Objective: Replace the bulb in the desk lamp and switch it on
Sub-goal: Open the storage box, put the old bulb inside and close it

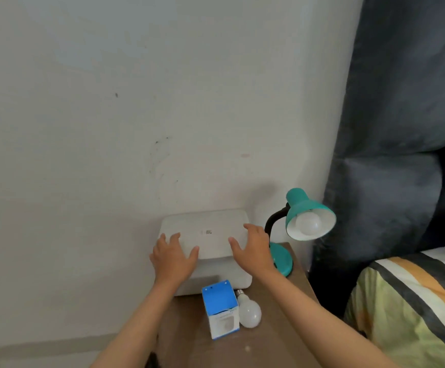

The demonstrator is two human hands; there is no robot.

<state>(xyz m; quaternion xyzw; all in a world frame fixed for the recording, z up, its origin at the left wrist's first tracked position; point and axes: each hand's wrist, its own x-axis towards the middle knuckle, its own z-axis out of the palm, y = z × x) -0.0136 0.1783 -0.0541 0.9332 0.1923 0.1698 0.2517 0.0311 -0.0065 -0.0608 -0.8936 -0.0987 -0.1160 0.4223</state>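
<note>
**Both hands flat on the white box, bulbs untouched**

Head view: my left hand (175, 257) and right hand (253, 248) lie spread, fingers straight, on the white box (210, 229), holding nothing. The lamp (299, 221) stands just beside the box on the tabletop (290, 309), a bulb (308, 223) seated in its shade. A loose bulb (249, 312) lies touching the blue carton (221, 312). I judge both bulbs light, smooth and fragile: take the globe gently, turn, and steady the lamp's base.
</note>
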